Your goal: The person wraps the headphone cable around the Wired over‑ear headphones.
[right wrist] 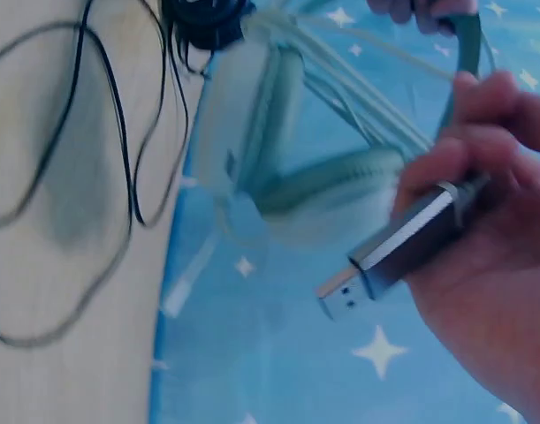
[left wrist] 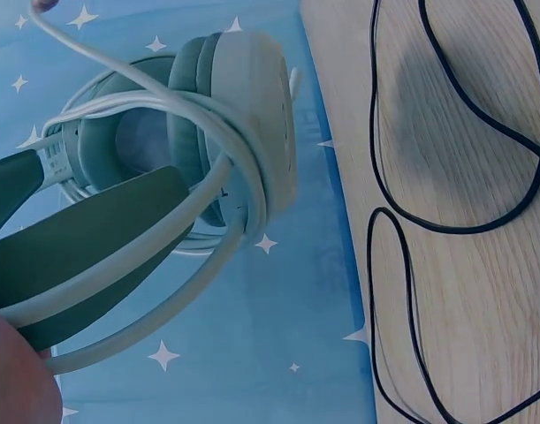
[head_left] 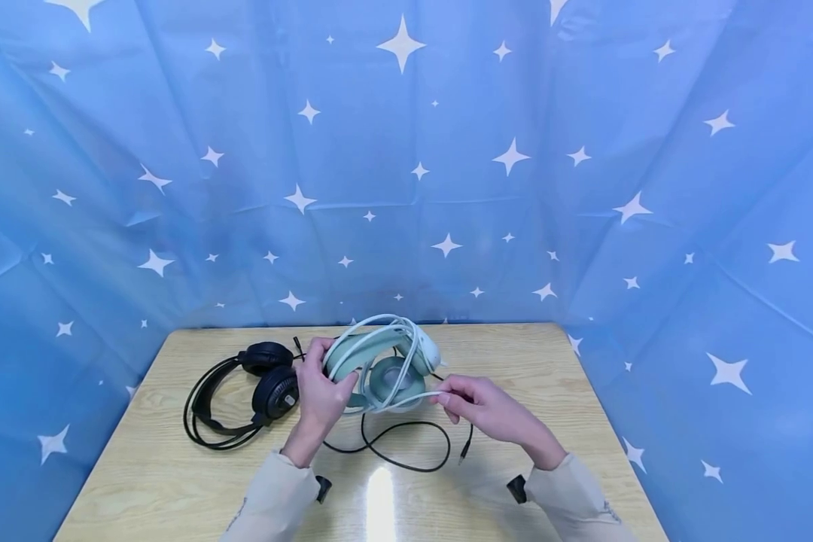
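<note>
My left hand [head_left: 321, 395] grips the headband of a pair of mint-green headphones [head_left: 388, 382], held up above the table. Pale cable [left wrist: 155, 102] is wound in several loops around the ear cups and headband. To the right, my right hand [head_left: 491, 410] holds the end of that cable, which runs taut from the headphones. A dark USB plug [right wrist: 406, 234] with a bare metal tip sticks out of the right hand's curled fingers in the right wrist view. That view is somewhat blurred.
Black headphones [head_left: 276, 391] lie on the wooden table [head_left: 528, 369] at the left. Their thin black cable [head_left: 406, 468] loops across the middle, ending in a small plug [head_left: 465, 450] below my right hand. A blue star-patterned curtain [head_left: 406, 150] surrounds the table.
</note>
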`<action>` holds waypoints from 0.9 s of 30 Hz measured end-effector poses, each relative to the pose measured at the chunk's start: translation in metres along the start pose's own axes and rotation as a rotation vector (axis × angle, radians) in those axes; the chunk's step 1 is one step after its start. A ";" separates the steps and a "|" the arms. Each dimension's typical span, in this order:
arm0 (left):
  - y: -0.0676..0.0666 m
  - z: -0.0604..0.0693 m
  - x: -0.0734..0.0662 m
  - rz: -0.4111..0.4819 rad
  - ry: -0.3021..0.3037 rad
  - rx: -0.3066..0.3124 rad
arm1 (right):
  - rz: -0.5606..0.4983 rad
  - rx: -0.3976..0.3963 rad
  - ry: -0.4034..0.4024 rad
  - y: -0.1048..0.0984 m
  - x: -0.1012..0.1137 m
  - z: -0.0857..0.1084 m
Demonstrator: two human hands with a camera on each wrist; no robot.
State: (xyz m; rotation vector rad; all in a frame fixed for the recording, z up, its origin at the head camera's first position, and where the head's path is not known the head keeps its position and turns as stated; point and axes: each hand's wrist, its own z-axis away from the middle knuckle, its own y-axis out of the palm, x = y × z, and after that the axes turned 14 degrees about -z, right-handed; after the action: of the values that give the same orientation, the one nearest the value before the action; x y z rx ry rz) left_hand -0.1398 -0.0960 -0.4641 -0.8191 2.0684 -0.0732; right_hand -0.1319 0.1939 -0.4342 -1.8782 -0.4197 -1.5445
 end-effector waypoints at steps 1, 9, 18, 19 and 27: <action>-0.001 0.000 0.000 -0.003 0.002 0.014 | 0.037 0.023 0.000 -0.003 0.002 0.000; -0.005 -0.002 0.004 -0.064 -0.018 0.188 | 0.277 0.118 0.073 -0.019 0.022 -0.004; -0.010 -0.008 0.005 -0.130 -0.029 0.391 | 0.531 0.115 -0.051 -0.023 0.023 -0.008; -0.010 -0.009 0.004 -0.130 -0.030 0.401 | 0.555 0.101 -0.067 -0.024 0.022 -0.008; -0.016 -0.014 0.000 -0.013 -0.135 0.497 | 0.802 -0.067 -0.387 -0.029 0.013 -0.010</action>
State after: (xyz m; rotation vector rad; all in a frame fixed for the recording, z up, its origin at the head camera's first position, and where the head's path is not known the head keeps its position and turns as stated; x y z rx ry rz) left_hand -0.1421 -0.1115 -0.4498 -0.5130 1.8050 -0.5037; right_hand -0.1542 0.2063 -0.4123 -2.0336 0.2229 -0.6739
